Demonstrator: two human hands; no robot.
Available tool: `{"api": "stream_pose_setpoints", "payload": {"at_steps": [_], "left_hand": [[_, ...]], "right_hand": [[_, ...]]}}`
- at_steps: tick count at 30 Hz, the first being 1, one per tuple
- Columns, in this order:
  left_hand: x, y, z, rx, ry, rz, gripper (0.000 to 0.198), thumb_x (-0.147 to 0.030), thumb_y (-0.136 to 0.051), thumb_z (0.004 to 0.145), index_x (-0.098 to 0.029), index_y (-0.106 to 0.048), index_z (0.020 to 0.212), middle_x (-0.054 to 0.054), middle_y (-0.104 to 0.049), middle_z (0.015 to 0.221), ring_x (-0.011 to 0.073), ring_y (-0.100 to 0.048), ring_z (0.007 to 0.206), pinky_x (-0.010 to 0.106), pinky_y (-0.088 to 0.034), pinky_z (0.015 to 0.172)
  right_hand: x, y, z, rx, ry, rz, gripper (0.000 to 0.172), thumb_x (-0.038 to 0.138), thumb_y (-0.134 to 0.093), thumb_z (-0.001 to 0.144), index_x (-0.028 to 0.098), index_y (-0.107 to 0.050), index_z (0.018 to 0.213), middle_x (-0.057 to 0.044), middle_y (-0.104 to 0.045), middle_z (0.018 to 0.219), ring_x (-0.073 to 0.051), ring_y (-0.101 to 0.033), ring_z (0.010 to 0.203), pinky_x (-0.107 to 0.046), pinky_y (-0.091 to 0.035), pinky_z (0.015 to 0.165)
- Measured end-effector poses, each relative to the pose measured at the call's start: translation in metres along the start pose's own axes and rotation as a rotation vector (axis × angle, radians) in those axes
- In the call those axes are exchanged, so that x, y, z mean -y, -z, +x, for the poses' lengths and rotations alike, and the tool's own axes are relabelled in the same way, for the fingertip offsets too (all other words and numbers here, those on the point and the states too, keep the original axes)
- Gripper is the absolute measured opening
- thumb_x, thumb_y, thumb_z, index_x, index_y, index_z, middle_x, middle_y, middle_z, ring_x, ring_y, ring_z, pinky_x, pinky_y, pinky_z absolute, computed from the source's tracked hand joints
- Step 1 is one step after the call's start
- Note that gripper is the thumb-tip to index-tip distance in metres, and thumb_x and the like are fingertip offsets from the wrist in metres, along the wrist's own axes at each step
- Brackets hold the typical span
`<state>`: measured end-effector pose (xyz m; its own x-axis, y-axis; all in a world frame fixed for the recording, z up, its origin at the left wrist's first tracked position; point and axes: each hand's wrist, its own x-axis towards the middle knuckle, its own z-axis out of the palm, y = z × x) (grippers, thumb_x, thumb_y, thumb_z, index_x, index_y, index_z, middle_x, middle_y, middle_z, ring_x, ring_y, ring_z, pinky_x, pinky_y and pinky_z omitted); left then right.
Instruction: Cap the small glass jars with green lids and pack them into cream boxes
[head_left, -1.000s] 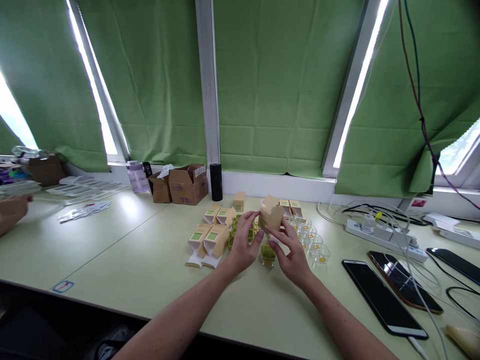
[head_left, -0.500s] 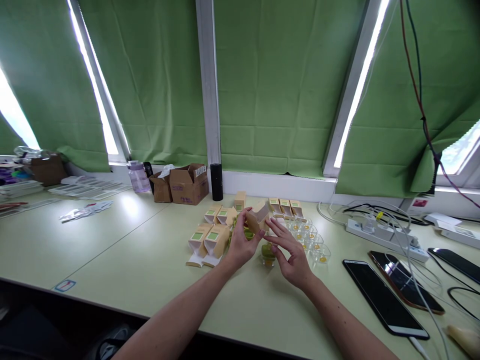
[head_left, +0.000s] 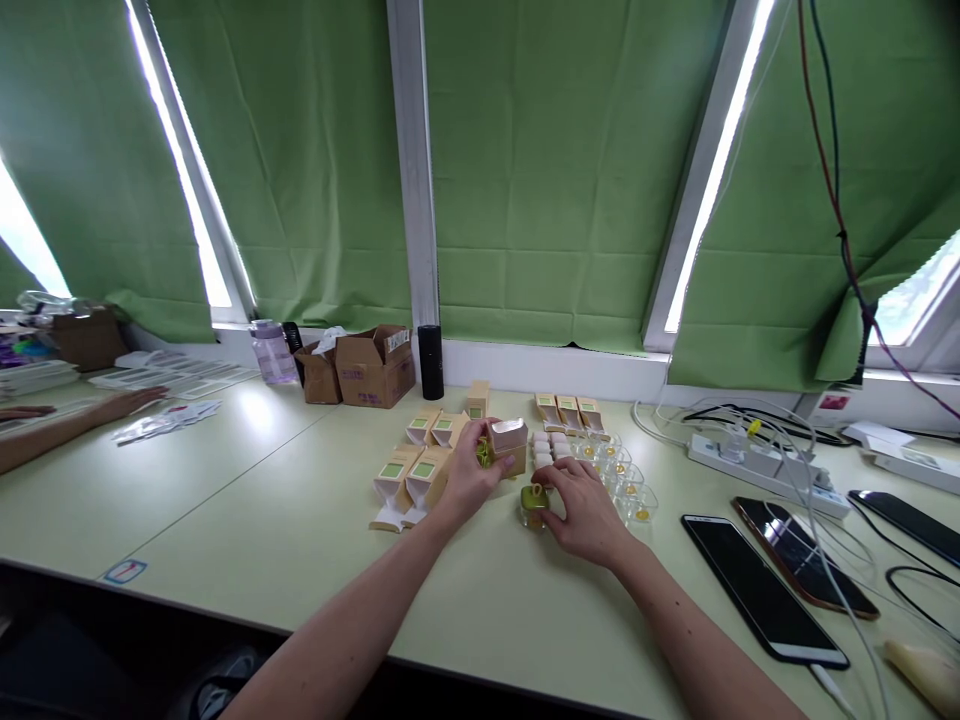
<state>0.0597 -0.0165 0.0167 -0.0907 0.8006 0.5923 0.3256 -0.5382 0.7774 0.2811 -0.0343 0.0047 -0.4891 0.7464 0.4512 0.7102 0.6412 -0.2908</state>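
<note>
My left hand [head_left: 466, 482] is closed round a small tan carton [head_left: 510, 443], held upright just above the table with its top open. My right hand [head_left: 586, 512] rests low on the table, fingers curled onto a small clear cup with a green thing inside [head_left: 534, 502]. Left of my hands lie several tan cartons with green labels [head_left: 420, 478]. To the right stands a row of clear cups with yellow contents [head_left: 622, 473]. Small white pieces [head_left: 550, 447] sit between the carton and the cups.
Two open brown boxes [head_left: 373, 365], a black cylinder [head_left: 430, 362] and a purple bottle [head_left: 265, 351] stand by the window sill. Phones [head_left: 763, 588] and a power strip [head_left: 750, 459] with cables lie at the right. Another person's arm [head_left: 67, 425] and papers occupy the far left.
Both hands came down. The left hand took the carton alone and turned it upright; the right hand let go of it and dropped onto the green cup. The other person's arm reached in at left.
</note>
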Motion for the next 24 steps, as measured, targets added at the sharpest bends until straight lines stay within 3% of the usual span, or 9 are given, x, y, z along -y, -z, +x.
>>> {"api": "stream_pose_setpoints", "payload": {"at_steps": [8,19,24], "left_hand": [[-0.001,0.002,0.003,0.146,0.118,-0.018,0.053,-0.013,-0.076,0.067,-0.020,-0.064,0.118,0.006,-0.069,0.110,0.0237,-0.063,0.103,0.033,-0.051,0.088],[-0.001,-0.001,-0.006,0.376,0.045,0.113,0.052,-0.008,-0.078,0.064,-0.022,-0.062,0.111,0.007,-0.071,0.109,0.0249,-0.068,0.098,0.034,-0.055,0.084],[-0.007,0.001,-0.007,0.383,0.001,0.202,0.062,-0.015,-0.084,0.062,-0.023,-0.061,0.119,0.010,-0.068,0.116,0.0311,-0.064,0.109,0.045,-0.052,0.099]], "right_hand": [[-0.011,0.012,0.002,0.036,-0.063,-0.148,0.026,0.030,-0.078,0.082,0.025,-0.072,0.106,-0.009,-0.072,0.107,-0.029,-0.060,0.114,-0.044,-0.038,0.101],[-0.016,0.019,0.002,0.068,-0.055,-0.130,0.023,0.027,-0.079,0.080,0.024,-0.071,0.101,-0.007,-0.074,0.098,-0.029,-0.060,0.111,-0.041,-0.040,0.096],[-0.019,0.018,0.002,0.066,-0.055,-0.129,0.024,0.029,-0.077,0.081,0.024,-0.071,0.104,-0.007,-0.073,0.097,-0.030,-0.060,0.111,-0.041,-0.040,0.096]]}}
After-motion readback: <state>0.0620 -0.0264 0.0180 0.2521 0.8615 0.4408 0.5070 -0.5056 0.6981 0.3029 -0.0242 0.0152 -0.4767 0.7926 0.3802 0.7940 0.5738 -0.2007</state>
